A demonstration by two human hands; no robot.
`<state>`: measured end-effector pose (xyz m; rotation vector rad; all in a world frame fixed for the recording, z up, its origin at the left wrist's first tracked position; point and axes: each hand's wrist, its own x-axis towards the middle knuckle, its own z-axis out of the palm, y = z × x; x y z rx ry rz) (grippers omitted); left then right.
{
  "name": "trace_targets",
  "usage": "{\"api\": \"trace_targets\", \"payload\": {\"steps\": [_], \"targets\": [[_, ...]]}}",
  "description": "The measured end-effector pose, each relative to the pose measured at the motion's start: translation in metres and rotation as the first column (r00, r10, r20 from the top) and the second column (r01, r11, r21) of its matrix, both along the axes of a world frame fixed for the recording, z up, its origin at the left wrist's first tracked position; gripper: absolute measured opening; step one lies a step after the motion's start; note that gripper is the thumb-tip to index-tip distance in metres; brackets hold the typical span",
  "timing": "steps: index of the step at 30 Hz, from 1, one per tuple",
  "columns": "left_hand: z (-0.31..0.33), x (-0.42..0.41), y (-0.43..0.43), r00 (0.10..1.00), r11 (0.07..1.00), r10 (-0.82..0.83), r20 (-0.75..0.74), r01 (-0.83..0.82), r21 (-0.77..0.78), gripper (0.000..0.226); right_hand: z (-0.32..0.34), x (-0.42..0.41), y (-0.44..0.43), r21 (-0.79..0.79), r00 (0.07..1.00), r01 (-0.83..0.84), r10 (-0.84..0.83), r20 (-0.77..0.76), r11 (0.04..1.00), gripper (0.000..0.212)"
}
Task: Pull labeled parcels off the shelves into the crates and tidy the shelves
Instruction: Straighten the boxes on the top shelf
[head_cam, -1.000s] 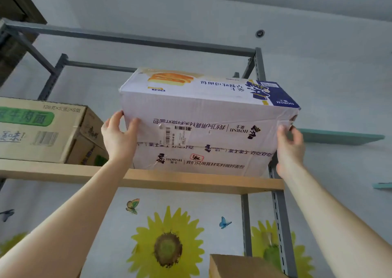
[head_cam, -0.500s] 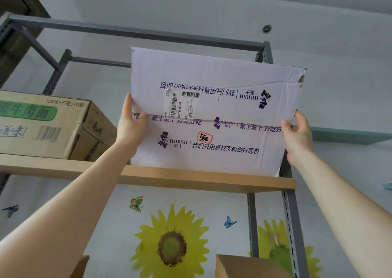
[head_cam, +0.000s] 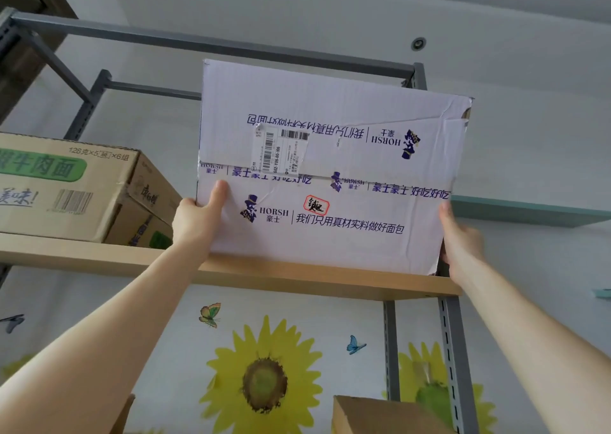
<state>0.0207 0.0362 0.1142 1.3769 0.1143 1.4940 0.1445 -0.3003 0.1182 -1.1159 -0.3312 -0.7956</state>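
A large white carton point(head_cam: 347, 102) with blue print and a shipping label point(head_cam: 279, 150) is tipped up on the top wooden shelf point(head_cam: 99, 258), its broad taped face turned toward me. My left hand point(head_cam: 198, 218) grips its lower left edge, thumb on the face. My right hand point(head_cam: 461, 238) holds the lower right edge, fingers behind the box. The carton's bottom edge rests at the shelf's front.
A brown noodle carton point(head_cam: 69, 185) sits to the left on the same shelf. The grey metal rack post point(head_cam: 453, 361) runs down on the right. A brown box corner point(head_cam: 373, 413) shows on the level below. A teal wall ledge point(head_cam: 529, 210) juts out at right.
The white carton has tilted further toward me, from showing its top and side to showing its full taped face. Both hands slid lower along its side edges.
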Motion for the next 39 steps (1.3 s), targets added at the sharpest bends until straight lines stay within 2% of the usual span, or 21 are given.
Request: {"api": "trace_targets", "payload": {"steps": [6,9,11,13,17,19,21,23,25,28,31,33,35,37,39], "targets": [[0.007,-0.009,-0.002,0.993,0.995,0.100,0.062,-0.101,0.020,0.058,0.004,0.000,0.001,0.056,0.998,0.055,-0.055,-0.014,0.997,0.055],[0.012,-0.014,-0.003,0.994,0.996,0.086,0.061,-0.087,0.004,0.056,0.006,0.001,0.000,0.063,0.998,-0.068,0.068,0.002,0.996,0.041],[0.012,-0.014,-0.005,0.997,0.999,0.047,0.062,-0.046,-0.018,0.047,0.000,0.001,0.001,-0.032,0.991,-0.130,0.130,0.008,0.991,0.016],[0.009,-0.014,-0.007,0.998,1.000,0.021,0.058,-0.020,-0.021,0.034,-0.006,0.004,0.000,-0.154,0.992,-0.109,0.117,0.042,0.982,0.002],[0.001,-0.014,-0.001,1.000,1.000,-0.004,-0.004,0.004,-0.016,0.016,-0.012,0.005,-0.003,-0.217,0.986,-0.113,0.137,0.096,0.970,0.034],[-0.003,-0.012,0.002,0.999,1.000,0.004,-0.033,-0.003,0.007,0.009,-0.015,0.007,-0.001,-0.244,0.987,-0.103,0.130,0.098,0.964,0.041],[-0.009,-0.012,0.003,0.999,0.998,0.007,-0.037,-0.005,0.058,0.007,-0.018,0.010,0.001,-0.267,0.991,-0.080,0.105,0.081,0.960,0.035],[-0.013,-0.014,0.003,0.999,0.994,0.013,-0.035,-0.009,0.112,0.011,-0.020,0.009,0.001,-0.273,0.996,-0.061,0.075,0.044,0.960,0.015],[-0.013,-0.018,0.002,0.999,0.988,-0.026,-0.019,0.028,0.152,0.017,-0.021,0.008,-0.001,-0.252,0.997,-0.058,0.068,0.030,0.966,0.012],[-0.006,-0.023,-0.002,0.986,0.976,-0.159,0.039,0.151,0.155,0.041,-0.019,0.002,-0.007,-0.213,0.982,-0.149,0.170,0.083,0.966,0.009],[-0.002,-0.024,-0.007,0.976,0.981,-0.180,0.125,0.170,0.090,0.059,-0.017,-0.003,-0.014,-0.218,0.928,-0.319,0.351,0.126,0.922,0.025],[-0.004,-0.022,-0.010,0.953,0.977,-0.203,0.225,0.182,0.108,0.052,-0.019,-0.001,-0.017,-0.233,0.904,-0.354,0.395,0.162,0.906,0.039],[-0.005,-0.018,-0.014,0.949,0.971,-0.193,0.249,0.148,0.189,0.041,-0.023,0.003,-0.016,-0.225,0.918,-0.285,0.333,0.215,0.932,0.033],[-0.005,-0.013,-0.016,0.959,0.965,-0.154,0.239,0.094,0.243,0.045,-0.023,0.006,-0.016,-0.181,0.931,-0.190,0.235,0.280,0.965,0.032],[-0.006,-0.011,-0.014,0.967,0.968,-0.130,0.220,0.075,0.240,0.050,-0.018,0.007,-0.017,-0.130,0.916,-0.168,0.203,0.347,0.977,0.038]]}}
